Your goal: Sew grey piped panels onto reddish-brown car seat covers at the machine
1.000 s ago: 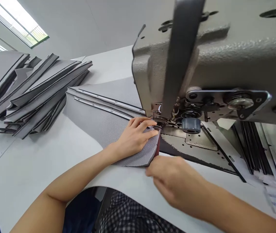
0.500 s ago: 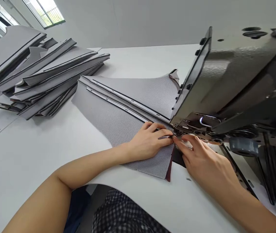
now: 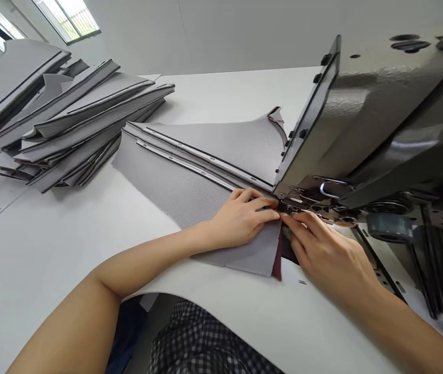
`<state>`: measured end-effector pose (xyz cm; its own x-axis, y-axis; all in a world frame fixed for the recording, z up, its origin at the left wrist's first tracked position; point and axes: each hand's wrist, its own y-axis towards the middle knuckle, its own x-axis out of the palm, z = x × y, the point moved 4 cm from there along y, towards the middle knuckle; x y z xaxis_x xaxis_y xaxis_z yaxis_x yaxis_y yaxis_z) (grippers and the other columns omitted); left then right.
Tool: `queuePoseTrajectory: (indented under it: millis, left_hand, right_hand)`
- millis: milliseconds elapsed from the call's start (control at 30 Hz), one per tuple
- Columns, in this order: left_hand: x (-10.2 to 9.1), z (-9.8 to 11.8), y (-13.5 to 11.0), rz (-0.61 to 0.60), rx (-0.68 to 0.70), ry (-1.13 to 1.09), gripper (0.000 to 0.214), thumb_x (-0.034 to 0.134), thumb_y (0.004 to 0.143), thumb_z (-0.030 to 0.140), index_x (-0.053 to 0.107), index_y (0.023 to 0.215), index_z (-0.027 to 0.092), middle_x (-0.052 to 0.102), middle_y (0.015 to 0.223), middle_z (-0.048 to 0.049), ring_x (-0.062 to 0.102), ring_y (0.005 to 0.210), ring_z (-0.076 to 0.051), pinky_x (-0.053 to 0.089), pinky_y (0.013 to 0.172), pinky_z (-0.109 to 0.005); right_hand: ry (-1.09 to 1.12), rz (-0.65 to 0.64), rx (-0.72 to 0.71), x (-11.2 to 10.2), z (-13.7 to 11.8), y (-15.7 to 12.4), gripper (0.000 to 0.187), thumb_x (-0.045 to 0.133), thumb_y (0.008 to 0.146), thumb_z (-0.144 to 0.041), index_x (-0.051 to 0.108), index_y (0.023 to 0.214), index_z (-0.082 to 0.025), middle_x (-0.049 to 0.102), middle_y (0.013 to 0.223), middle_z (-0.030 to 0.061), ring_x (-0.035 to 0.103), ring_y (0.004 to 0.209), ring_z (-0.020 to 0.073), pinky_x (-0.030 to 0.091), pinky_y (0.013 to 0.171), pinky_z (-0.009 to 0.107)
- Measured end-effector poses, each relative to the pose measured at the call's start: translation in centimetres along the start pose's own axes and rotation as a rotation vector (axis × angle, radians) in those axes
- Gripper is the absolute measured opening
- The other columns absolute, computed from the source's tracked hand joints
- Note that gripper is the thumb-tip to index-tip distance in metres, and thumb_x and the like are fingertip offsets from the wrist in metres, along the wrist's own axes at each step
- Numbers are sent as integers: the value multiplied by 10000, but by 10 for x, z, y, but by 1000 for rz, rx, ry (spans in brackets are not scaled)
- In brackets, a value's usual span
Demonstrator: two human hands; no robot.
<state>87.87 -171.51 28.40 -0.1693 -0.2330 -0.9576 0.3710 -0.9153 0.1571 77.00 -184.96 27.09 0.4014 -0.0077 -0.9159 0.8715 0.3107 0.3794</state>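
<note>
A grey mesh fabric panel (image 3: 174,189) lies flat with its right end under the head of a sewing machine (image 3: 346,119). Two pale strips with dark edges (image 3: 206,157) run along it, and dark red backing (image 3: 277,259) shows at its near right corner. My left hand (image 3: 240,221) rests on the panel, fingers bent and gripping the cloth just left of the presser foot (image 3: 288,206). Close beside them, my right hand (image 3: 323,244) has its fingertips pinched at the panel's edge. The exact grip under the fingertips is hidden.
Several stacked grey fabric pieces (image 3: 89,124) stand on the white table (image 3: 69,228) at the left. A dark round part (image 3: 390,227) hangs under the machine to my right. The table's curved front edge (image 3: 202,311) passes before my lap.
The near right corner of the panel has shifted slightly up and right. My left hand has moved a little with it toward the presser foot; my right fingers have drawn closer together.
</note>
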Motion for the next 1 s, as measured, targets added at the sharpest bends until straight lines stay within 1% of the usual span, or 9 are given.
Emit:
queuePoseTrajectory:
  millis: [100, 167, 233, 367, 467, 567, 667, 800, 1000]
  left_hand:
    - [-7, 3, -4, -33, 7, -32, 302, 514, 983, 352, 631, 1238, 240, 602, 1362, -45, 439, 1279, -273, 349, 1058, -462]
    - [-13, 14, -14, -95, 79, -45, 601, 620, 876, 523, 528, 1356, 173, 505, 1464, -113, 348, 1376, -328, 293, 1130, -525]
    - [-20, 28, -27, -175, 131, -8, 784, 668, 798, 503, 420, 1424, 101, 395, 1534, -173, 279, 1421, -361, 273, 1151, -561]
    - [-31, 41, -46, -252, 34, 153, 554, 556, 812, 203, 471, 1348, 88, 544, 1314, -174, 505, 1133, -320, 482, 899, -463]
    - [-37, 39, -49, -227, -29, 150, 447, 468, 845, 103, 512, 1289, 121, 594, 1102, -124, 538, 939, -254, 510, 754, -381]
    - [-37, 38, -49, -191, -17, 19, 414, 417, 885, 73, 518, 1276, 163, 587, 1045, -88, 551, 913, -209, 514, 729, -321]
    - [-31, 38, -50, -196, -3, -65, 375, 424, 901, 81, 542, 1249, 155, 589, 1019, -79, 558, 900, -195, 518, 735, -307]
    - [-20, 34, -50, -182, -11, -116, 374, 420, 908, 75, 549, 1251, 148, 589, 1017, -83, 549, 909, -197, 529, 764, -320]
    - [-10, 27, -37, -188, 9, -104, 364, 411, 900, 70, 561, 1226, 135, 580, 1014, -92, 531, 929, -209, 534, 833, -356]
  right_hand:
    - [146, 56, 11, -13, -1, -7, 307, 398, 959, -72, 668, 1092, -134, 679, 1110, 107, 609, 1033, 220, 494, 780, 345]
    - [262, 88, 17, -25, -12, -11, 270, 417, 973, -117, 649, 1109, -116, 670, 1008, 100, 601, 946, 219, 494, 821, 366]
    - [345, 95, -23, -36, -32, -16, 255, 417, 966, -110, 649, 1070, -96, 650, 977, 111, 583, 937, 233, 487, 844, 382]
    - [407, 123, -10, -47, -63, -18, 236, 430, 957, -119, 663, 987, -91, 637, 941, 126, 579, 936, 244, 497, 826, 379]
    - [412, 126, -10, -43, -78, -17, 215, 473, 956, -149, 680, 995, -103, 669, 983, 121, 593, 970, 237, 491, 887, 379]
    - [338, 106, 13, -31, -93, -19, 433, 479, 986, -362, 643, 1205, -26, 658, 1226, 179, 540, 1192, 301, 437, 1013, 425]
    - [284, 72, 59, -19, -107, -21, 619, 559, 924, -545, 656, 1191, 6, 658, 1253, 203, 530, 1224, 328, 381, 1078, 442]
    - [253, 42, 52, -15, -114, -20, 673, 700, 816, -571, 676, 1163, 5, 671, 1237, 205, 555, 1206, 339, 355, 1105, 444]
    - [190, 13, 79, -14, -105, -14, 732, 709, 803, -582, 644, 1212, 22, 638, 1286, 232, 564, 1217, 362, 378, 1100, 447]
